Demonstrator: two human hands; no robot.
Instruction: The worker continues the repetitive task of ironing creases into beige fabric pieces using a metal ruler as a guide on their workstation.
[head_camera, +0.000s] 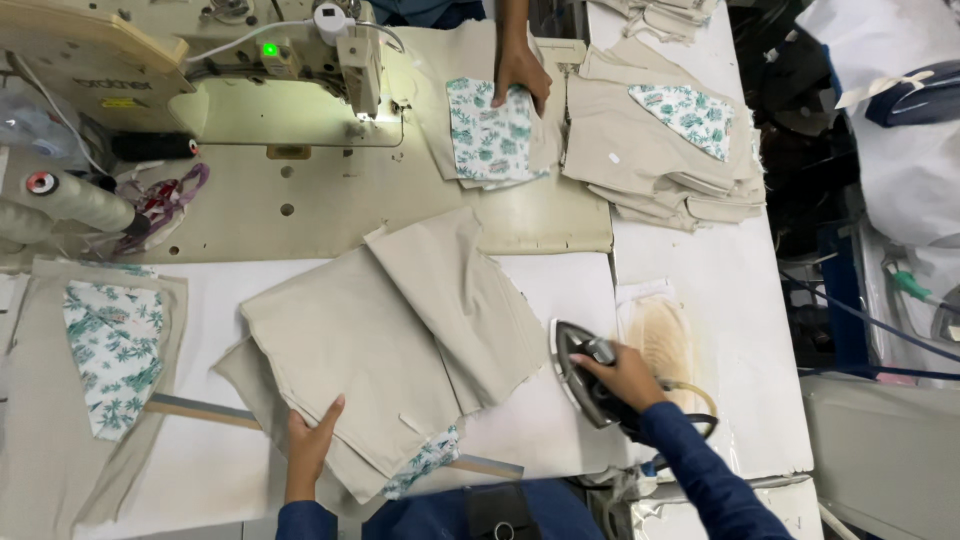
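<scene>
Right hand (628, 375) clamped on the iron (590, 385), lower right; left hand (312, 440) spread flat on the beige cloth (390, 330), lower centre.
The palm seems to pin the folded pieces steady while the iron stands just off their edge. One iron; three floral pocket pieces elsewhere; another person's hand (520, 75) presses one by the sewing machine (200, 60), top.

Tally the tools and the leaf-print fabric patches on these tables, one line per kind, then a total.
Leaf-print patches: 4 (left, under the co-worker's hand, on the right stack, peeking out beneath the beige fabric)
Irons: 1
Sewing machines: 1
Thread cones: 1
Total: 7
</scene>
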